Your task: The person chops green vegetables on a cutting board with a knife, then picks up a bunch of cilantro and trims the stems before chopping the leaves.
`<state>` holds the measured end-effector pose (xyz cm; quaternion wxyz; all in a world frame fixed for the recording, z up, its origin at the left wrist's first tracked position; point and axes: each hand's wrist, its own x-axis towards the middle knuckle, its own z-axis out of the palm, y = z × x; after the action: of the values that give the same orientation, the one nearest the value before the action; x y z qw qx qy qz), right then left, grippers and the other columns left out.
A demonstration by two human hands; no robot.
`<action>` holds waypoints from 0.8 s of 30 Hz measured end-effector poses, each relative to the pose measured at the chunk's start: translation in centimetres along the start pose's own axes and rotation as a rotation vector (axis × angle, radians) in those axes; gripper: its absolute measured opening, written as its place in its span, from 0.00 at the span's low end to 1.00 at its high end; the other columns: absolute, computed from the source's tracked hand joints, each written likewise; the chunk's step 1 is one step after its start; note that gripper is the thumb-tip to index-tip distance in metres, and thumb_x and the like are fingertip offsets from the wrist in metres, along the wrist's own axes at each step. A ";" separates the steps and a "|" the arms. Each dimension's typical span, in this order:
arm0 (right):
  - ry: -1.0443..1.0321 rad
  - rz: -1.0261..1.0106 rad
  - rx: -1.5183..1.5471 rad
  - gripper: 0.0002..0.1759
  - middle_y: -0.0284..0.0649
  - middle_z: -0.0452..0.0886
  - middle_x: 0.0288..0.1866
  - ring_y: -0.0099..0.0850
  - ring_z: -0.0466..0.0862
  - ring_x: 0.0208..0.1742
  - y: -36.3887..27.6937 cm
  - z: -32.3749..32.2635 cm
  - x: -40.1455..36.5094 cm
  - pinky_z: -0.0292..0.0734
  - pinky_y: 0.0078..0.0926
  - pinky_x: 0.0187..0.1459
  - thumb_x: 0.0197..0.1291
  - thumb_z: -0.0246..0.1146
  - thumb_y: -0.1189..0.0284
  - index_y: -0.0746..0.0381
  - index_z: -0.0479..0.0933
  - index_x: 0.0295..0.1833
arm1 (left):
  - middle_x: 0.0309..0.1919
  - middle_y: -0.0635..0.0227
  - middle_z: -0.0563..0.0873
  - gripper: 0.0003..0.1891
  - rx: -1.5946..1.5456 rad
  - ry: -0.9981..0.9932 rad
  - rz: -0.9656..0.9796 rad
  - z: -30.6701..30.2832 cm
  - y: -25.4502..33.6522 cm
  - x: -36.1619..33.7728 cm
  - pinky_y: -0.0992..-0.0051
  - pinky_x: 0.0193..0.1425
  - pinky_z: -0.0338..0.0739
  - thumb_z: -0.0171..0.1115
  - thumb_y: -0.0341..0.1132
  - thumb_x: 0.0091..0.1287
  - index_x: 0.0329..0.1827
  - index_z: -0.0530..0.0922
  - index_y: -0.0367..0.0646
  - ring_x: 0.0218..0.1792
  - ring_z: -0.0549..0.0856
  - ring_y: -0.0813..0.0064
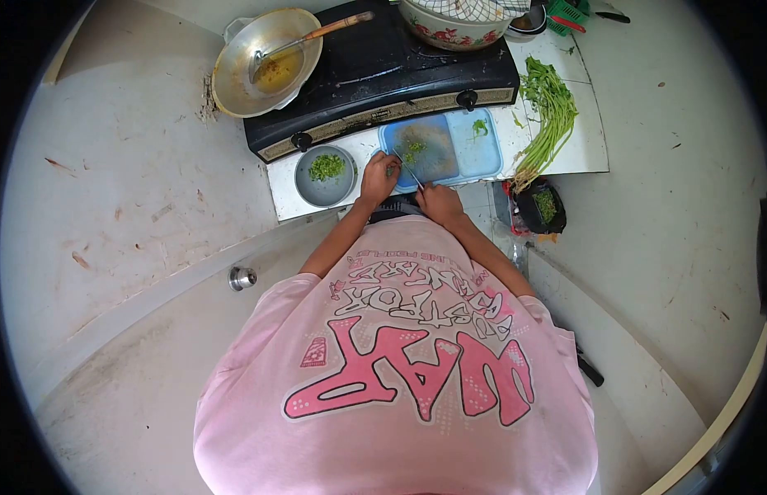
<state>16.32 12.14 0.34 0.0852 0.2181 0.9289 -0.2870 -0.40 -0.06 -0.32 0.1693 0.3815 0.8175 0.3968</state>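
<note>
One knife held in my closed right hand; left hand curled near its tip, can't tell if holding anything. Chopped greens on the blue board. Best to tuck my left hand well back, strokes short.

Right hand has a knife over the blue board, left hand right by the blade, grey bowl of chopped greens just left.

Both forearms reach forward, left fingers (curled) near the clenched right fingers.
</note>
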 end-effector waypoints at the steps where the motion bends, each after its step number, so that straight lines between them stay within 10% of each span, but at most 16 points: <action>1: -0.003 0.000 0.002 0.24 0.59 0.86 0.28 0.57 0.88 0.31 -0.1 0.0 0.2 0.85 0.53 0.37 0.73 0.57 0.56 0.69 0.82 0.40 | 0.35 0.58 0.84 0.06 -0.008 -0.003 -0.005 0.0 0.1 0.0 0.62 0.52 0.80 0.67 0.25 0.62 0.40 0.86 0.38 0.42 0.86 0.57; 24: -0.031 0.043 0.000 0.25 0.59 0.87 0.33 0.57 0.89 0.36 -1.5 -0.9 1.2 0.86 0.55 0.42 0.75 0.55 0.55 0.69 0.83 0.42 | 0.33 0.60 0.83 0.07 0.063 0.042 0.063 -0.2 0.2 -0.2 0.61 0.51 0.78 0.67 0.26 0.62 0.41 0.88 0.43 0.41 0.83 0.57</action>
<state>14.51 11.99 1.42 0.1056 0.2335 0.9225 -0.2885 -0.31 -0.31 -0.06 0.1275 0.4036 0.8207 0.3839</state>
